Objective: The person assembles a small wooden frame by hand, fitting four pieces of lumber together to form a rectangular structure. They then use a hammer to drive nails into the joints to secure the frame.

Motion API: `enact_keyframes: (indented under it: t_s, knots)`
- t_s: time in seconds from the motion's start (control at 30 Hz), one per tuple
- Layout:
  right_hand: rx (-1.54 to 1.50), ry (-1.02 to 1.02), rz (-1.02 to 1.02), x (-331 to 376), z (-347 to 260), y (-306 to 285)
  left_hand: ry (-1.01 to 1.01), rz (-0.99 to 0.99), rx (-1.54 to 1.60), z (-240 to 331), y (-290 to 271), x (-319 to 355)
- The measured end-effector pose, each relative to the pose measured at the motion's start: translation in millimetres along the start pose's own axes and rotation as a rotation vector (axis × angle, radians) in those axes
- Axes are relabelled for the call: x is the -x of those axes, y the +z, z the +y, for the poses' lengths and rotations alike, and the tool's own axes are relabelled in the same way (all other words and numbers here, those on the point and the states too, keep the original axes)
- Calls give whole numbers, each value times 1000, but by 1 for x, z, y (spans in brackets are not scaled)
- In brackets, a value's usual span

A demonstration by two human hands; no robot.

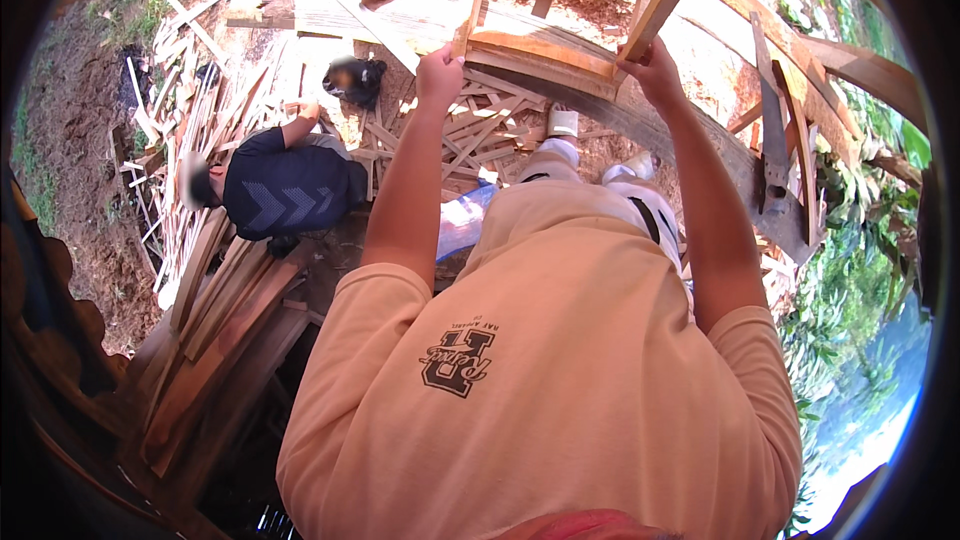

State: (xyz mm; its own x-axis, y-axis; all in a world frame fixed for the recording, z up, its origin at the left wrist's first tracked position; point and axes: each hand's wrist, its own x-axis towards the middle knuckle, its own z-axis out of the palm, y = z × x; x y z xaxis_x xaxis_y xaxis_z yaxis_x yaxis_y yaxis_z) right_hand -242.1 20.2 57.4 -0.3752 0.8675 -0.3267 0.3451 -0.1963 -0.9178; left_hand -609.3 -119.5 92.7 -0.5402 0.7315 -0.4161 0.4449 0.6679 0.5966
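Frame [548, 52] held at both near corners

Left hand [440, 78] pinches its left corner; right hand [655, 75] is closed around the near end of its right post [663, 2]. It is ahead of the person, by a plank [612, 118]; I cannot tell whether it rests there. Sticks [480, 130] lie below; a co-worker [290, 185] is leftward.
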Motion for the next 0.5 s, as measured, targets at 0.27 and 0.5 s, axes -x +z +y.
enact_keyframes:
  t_s: [0.27, 0.5]
  knots:
    - [146, 2, 189, 7, -23, 24, -18, -14, 37, -6, 1, -3]
    - [3, 429, 175, -29, -45, 25, 13, -2, 160, -42, 16, -20]
